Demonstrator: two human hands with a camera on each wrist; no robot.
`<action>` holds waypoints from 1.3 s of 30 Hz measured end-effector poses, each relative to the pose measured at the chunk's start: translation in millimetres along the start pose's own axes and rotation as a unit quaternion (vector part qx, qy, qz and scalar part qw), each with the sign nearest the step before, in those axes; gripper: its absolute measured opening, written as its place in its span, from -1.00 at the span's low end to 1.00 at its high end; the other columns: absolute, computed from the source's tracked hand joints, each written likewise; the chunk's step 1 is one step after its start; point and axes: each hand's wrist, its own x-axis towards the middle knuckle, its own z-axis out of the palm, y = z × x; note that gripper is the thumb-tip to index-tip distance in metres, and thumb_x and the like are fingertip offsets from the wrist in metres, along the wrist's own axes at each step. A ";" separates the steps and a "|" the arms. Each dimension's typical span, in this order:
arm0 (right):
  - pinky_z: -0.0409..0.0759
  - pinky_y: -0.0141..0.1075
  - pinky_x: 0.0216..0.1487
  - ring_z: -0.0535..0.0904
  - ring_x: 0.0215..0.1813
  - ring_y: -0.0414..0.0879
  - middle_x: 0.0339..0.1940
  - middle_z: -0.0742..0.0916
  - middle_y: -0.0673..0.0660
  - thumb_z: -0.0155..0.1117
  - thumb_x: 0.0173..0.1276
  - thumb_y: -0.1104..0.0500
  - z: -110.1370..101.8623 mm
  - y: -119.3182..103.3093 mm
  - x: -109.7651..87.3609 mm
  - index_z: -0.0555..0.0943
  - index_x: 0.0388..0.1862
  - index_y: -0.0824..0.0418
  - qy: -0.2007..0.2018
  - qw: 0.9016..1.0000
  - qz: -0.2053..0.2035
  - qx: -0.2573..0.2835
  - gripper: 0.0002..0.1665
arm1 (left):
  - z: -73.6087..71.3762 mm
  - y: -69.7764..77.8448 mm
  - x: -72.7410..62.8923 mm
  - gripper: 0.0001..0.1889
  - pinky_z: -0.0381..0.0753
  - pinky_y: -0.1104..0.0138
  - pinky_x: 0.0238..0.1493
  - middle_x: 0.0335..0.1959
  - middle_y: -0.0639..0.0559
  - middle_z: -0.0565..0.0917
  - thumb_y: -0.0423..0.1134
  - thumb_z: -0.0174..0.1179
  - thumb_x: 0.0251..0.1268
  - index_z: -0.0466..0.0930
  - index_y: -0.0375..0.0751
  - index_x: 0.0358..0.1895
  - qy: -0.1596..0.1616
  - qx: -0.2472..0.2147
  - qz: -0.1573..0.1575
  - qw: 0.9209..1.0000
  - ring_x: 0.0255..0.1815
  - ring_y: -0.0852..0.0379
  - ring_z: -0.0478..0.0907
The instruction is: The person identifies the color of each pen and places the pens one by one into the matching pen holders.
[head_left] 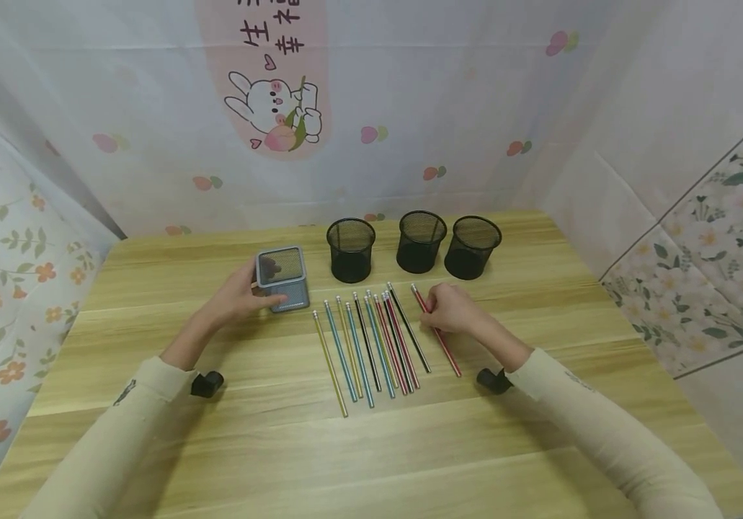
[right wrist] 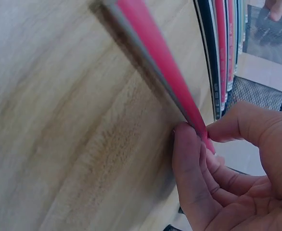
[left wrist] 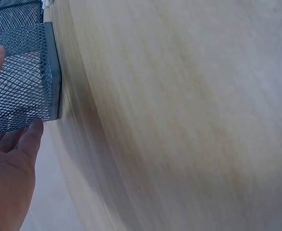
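My left hand (head_left: 236, 294) holds a square grey mesh pencil holder (head_left: 290, 292), its thumb on the near side and fingers round the far left side. In the left wrist view the holder's mesh wall (left wrist: 20, 82) stands at the table surface. My right hand (head_left: 452, 308) pinches a red striped pencil (head_left: 447, 353) near its eraser end, between thumb and fingers. In the right wrist view this red pencil (right wrist: 165, 67) slants up from the fingertips, close to the table. Left of it lies a row of several pencils (head_left: 377, 346) in yellow, blue, black and red, eraser ends away from me.
Three round black mesh pencil holders (head_left: 352, 265) stand along the back of the wooden table (head_left: 280, 461), two of them close together at the right. Behind the table hangs a printed curtain (head_left: 410, 94). Black wrist mounts (head_left: 207, 384) show below both hands.
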 end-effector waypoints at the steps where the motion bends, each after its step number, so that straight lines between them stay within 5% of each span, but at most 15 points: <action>1: 0.45 -0.40 -0.63 0.53 -0.67 -0.18 -0.63 0.62 0.04 0.34 0.25 0.31 -0.7 1.0 -0.6 0.52 -0.44 0.25 -0.004 1.000 -0.003 0.011 -0.85 | 0.2 -0.1 0.0 -0.30 0.50 -0.03 0.28 0.31 -0.45 0.40 -0.35 0.45 0.27 0.24 -0.49 0.34 -0.001 0.000 0.001 1.000 0.35 -0.36 0.36; 10: 0.32 -0.38 -0.62 0.36 -0.66 -0.19 -0.69 0.53 0.03 0.24 0.24 0.36 -13.0 2.7 -7.9 0.48 -0.40 0.29 -0.007 0.997 -0.039 0.063 -0.90 | 0.4 1.9 -1.4 -0.30 0.44 -0.03 0.32 0.33 -0.46 0.38 -0.38 0.42 0.29 0.20 -0.51 0.36 -0.004 -0.011 -0.001 1.000 0.38 -0.37 0.33; 25: 0.54 -0.25 -0.44 0.55 -0.55 -0.10 -0.49 0.66 0.10 0.25 0.25 0.36 -35.8 -3.4 -19.5 0.55 -0.34 0.30 0.053 0.992 -0.100 0.056 -0.96 | 0.1 2.6 -2.0 -0.29 0.46 -0.02 0.31 0.33 -0.46 0.38 -0.37 0.42 0.30 0.19 -0.49 0.37 -0.008 -0.012 -0.004 1.000 0.37 -0.37 0.34; 39: 0.56 -0.25 -0.49 0.59 -0.50 -0.06 -0.46 0.66 0.11 0.24 0.23 0.39 -52.4 -7.3 -21.5 0.57 -0.28 0.33 0.090 0.988 -0.104 0.064 -0.92 | -0.2 2.9 -2.5 -0.28 0.45 -0.05 0.32 0.35 -0.46 0.37 -0.35 0.41 0.32 0.17 -0.48 0.39 -0.009 -0.003 -0.005 1.000 0.39 -0.37 0.32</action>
